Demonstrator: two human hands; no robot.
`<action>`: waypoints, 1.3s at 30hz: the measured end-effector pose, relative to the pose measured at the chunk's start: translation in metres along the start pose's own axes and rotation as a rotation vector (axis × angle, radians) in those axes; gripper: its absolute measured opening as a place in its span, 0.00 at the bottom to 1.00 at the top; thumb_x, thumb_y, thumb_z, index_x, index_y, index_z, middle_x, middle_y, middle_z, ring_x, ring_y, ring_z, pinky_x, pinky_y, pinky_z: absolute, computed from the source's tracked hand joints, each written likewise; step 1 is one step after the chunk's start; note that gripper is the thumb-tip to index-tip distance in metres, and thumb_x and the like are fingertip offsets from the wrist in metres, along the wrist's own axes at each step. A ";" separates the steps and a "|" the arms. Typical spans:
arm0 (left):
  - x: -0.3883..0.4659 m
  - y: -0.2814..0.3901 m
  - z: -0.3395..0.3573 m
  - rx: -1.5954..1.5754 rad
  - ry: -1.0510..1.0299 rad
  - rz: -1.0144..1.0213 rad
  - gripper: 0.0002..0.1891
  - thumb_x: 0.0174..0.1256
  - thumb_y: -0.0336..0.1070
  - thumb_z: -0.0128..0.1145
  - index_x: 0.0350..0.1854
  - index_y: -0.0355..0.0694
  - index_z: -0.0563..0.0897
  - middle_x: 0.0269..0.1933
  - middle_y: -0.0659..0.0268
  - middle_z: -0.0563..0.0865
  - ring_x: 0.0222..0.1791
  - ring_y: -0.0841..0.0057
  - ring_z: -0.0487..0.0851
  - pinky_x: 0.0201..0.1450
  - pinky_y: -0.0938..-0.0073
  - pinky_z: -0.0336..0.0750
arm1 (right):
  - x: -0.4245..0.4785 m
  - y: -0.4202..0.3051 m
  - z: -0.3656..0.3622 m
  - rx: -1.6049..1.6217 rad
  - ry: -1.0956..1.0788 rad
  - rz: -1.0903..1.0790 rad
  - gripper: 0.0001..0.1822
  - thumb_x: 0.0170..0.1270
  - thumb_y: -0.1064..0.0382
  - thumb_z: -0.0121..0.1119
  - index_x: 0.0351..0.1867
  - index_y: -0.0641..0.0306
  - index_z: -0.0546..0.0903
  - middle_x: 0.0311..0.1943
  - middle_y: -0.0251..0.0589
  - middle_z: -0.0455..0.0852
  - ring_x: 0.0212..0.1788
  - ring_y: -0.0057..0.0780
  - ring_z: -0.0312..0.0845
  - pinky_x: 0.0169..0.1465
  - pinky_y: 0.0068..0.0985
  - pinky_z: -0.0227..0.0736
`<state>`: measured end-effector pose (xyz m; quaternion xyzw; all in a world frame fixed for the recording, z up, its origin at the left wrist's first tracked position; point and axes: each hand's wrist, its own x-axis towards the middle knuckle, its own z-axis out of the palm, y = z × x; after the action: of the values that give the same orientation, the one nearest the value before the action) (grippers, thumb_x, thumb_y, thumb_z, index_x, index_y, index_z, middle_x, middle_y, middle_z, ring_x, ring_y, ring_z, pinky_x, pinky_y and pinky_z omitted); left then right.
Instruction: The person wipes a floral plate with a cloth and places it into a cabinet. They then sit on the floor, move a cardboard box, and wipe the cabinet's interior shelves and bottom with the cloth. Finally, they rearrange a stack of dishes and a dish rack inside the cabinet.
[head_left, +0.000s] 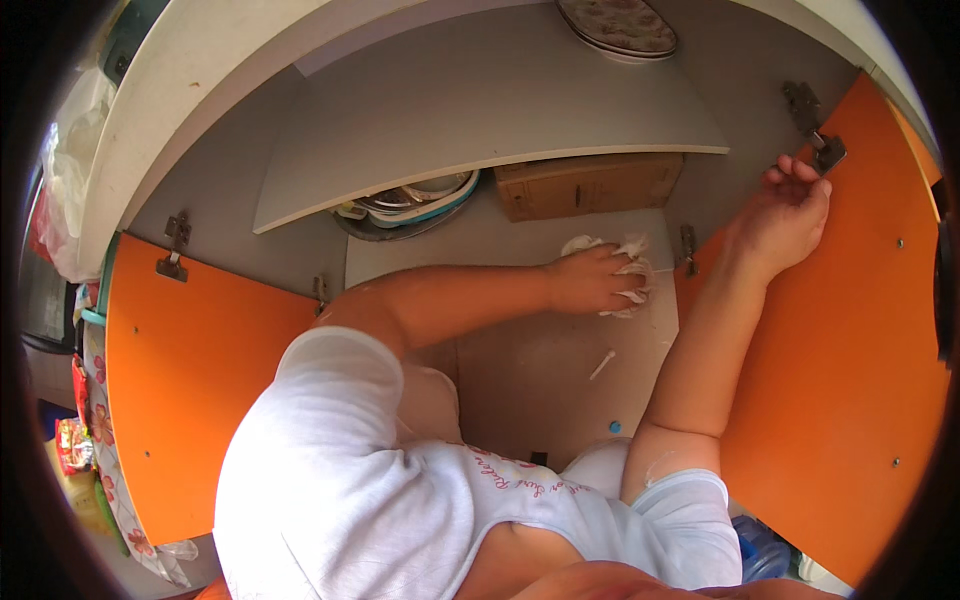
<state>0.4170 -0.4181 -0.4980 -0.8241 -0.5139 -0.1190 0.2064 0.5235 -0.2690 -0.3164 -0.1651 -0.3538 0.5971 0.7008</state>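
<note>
My left hand (600, 279) presses a bunched white cloth (636, 259), perhaps tissue, onto the pale surface at the bottom of an open cupboard. Its fingers are spread, with folds of the cloth showing between and beyond them. My right hand (791, 206) is raised beside the right orange door (832, 322). Those fingers curl loosely, near the upper metal hinge (829, 154), and nothing shows in them; whether they touch the hinge I cannot tell. A small white stick (602, 365) and a blue cap-like piece (615, 427) lie on the floor closer to me.
A grey shelf (480, 112) crosses the cupboard above my left hand, carrying stacked patterned plates (622, 26). Under it sit a brown cardboard box (589, 187) and nested basins (424, 202). The left orange door (202, 375) stands open. Blue plastic bottles (761, 551) are at lower right.
</note>
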 end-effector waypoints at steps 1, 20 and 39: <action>0.000 -0.002 -0.020 0.024 0.047 -0.041 0.10 0.55 0.45 0.57 0.40 0.56 0.83 0.63 0.68 0.74 0.64 0.61 0.70 0.62 0.53 0.64 | -0.001 0.004 -0.001 -0.025 -0.004 -0.005 0.16 0.71 0.58 0.41 0.30 0.66 0.76 0.31 0.42 0.81 0.33 0.26 0.73 0.40 0.24 0.68; -0.112 -0.077 -0.152 0.723 -0.181 -0.482 0.27 0.57 0.33 0.55 0.60 0.65 0.73 0.61 0.67 0.74 0.43 0.66 0.78 0.39 0.67 0.76 | -0.037 0.055 -0.002 -0.178 -0.256 0.191 0.17 0.71 0.57 0.42 0.30 0.67 0.77 0.30 0.39 0.82 0.31 0.24 0.71 0.41 0.23 0.67; -0.359 0.020 -0.227 0.486 0.401 -1.854 0.24 0.61 0.24 0.49 0.60 0.49 0.70 0.54 0.58 0.77 0.42 0.59 0.79 0.40 0.62 0.77 | -0.065 0.069 0.004 -0.166 -0.311 0.323 0.17 0.70 0.57 0.43 0.30 0.65 0.78 0.29 0.37 0.82 0.30 0.22 0.70 0.39 0.22 0.66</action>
<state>0.2792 -0.8168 -0.4480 0.0069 -0.9237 -0.2627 0.2788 0.4687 -0.3158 -0.3789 -0.1827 -0.4742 0.6887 0.5172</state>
